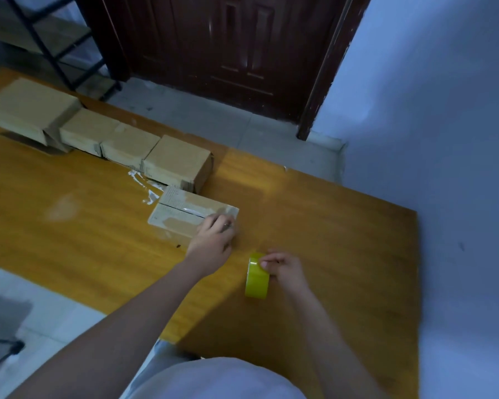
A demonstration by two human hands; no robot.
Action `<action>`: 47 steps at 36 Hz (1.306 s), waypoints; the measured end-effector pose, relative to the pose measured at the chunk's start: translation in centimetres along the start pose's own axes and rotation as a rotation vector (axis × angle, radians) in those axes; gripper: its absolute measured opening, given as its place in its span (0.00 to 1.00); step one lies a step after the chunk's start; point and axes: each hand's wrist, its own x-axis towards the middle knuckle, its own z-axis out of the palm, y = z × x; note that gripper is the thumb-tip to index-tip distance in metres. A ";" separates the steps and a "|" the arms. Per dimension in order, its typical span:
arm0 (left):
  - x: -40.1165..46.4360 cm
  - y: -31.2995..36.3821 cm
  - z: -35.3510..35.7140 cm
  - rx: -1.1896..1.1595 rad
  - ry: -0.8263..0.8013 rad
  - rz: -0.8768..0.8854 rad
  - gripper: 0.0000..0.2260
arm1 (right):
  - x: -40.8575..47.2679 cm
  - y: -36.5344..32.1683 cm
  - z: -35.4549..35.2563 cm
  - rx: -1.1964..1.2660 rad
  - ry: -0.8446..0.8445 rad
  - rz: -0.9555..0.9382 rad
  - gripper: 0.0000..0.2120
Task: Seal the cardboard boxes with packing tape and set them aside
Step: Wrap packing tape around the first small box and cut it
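Observation:
A small flat cardboard box (182, 211) lies on the wooden table (69, 226), with a strip of clear tape along its top seam. My left hand (212, 243) rests palm down on the box's near right corner, fingers pressed onto the tape. A yellow-green roll of packing tape (257, 279) stands on edge on the table just right of the box. My right hand (283, 267) grips the roll from the right, fingertips on its upper rim.
Several closed cardboard boxes (176, 164) stand in a row along the table's far edge, the leftmost box (29, 110) being larger. Crumpled clear tape scraps (144, 185) lie beside the row. A dark door (228, 53) and a black metal shelf (49, 47) stand beyond.

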 end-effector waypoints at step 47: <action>3.1 -3.4 -8.9 0.085 -0.521 0.002 0.49 | -5.0 -9.2 -0.7 -0.172 0.116 -0.157 0.04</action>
